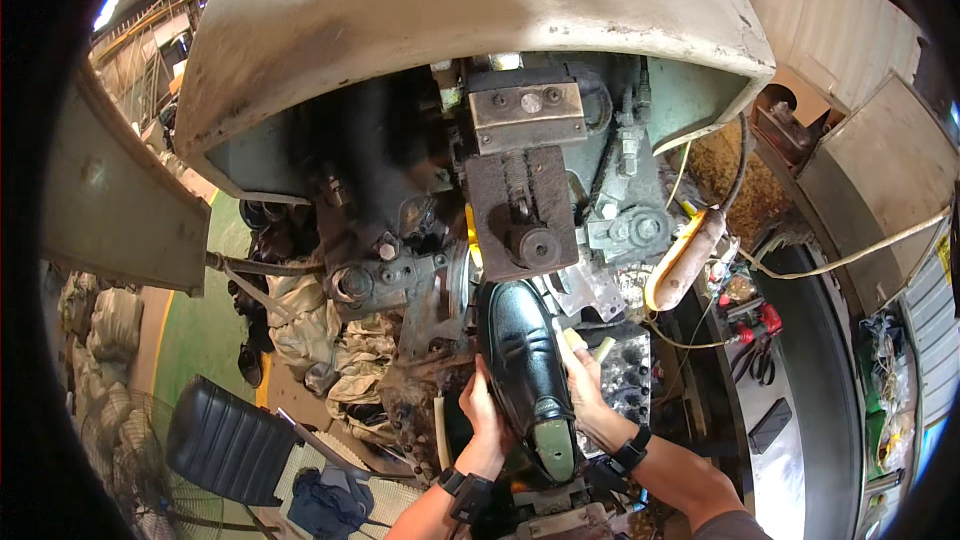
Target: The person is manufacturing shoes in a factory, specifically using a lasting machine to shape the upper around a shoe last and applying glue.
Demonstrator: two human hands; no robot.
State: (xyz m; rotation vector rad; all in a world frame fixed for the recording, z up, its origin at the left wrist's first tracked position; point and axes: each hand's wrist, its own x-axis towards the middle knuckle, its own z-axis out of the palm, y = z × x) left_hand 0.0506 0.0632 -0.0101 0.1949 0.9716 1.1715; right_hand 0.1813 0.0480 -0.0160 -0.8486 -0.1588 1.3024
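Note:
A glossy black shoe upper (520, 340) sits on a green shoe last (552, 448), its toe pointing away from me under a dark metal machine block (520, 205). My left hand (486, 408) grips it along the left side, fingers partly hidden beneath. On its right side my right hand (588, 388) presses against the upper, with the fingers closed around that edge. A pale strip (602, 348) shows beside the right fingers; I cannot tell whether it is held. The toe meets or nearly meets the block's underside. Below the heel is a metal machine part (565, 520).
A large cream hood (450, 10) overhangs the machine. To the right hang a lit lamp (685, 260) and cables, near a red-handled tool (768, 320) and a black flat object (770, 426) on a bench. A black chair (225, 440) and cloth bundles (365, 360) stand left.

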